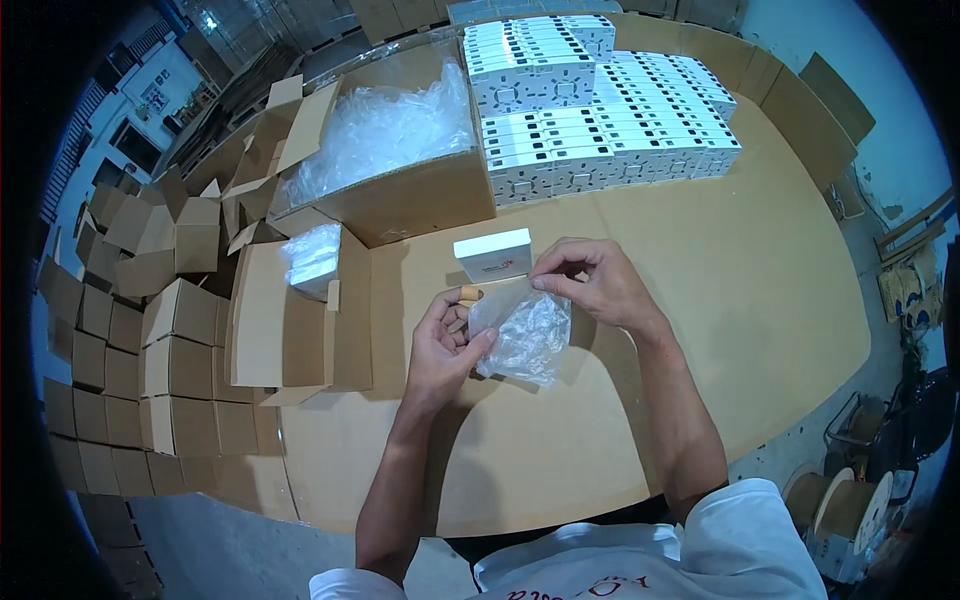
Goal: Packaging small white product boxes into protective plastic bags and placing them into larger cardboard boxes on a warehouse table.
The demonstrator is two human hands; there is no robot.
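Left hand (445, 345) and right hand (595, 285), each grip pinching clear plastic bag (525, 335) above tabletop (700, 300), just in front of small white box (493, 254); open carton (400, 170) behind box.

One view only, from a fisheye camera worn on the person's head, looking steeply down and forward over the cardboard-covered counter (700, 300). It sits close above the forearms, which enter from the lower edge (straight edges bow toward the dark rim). The far counter and room curve away at the top.
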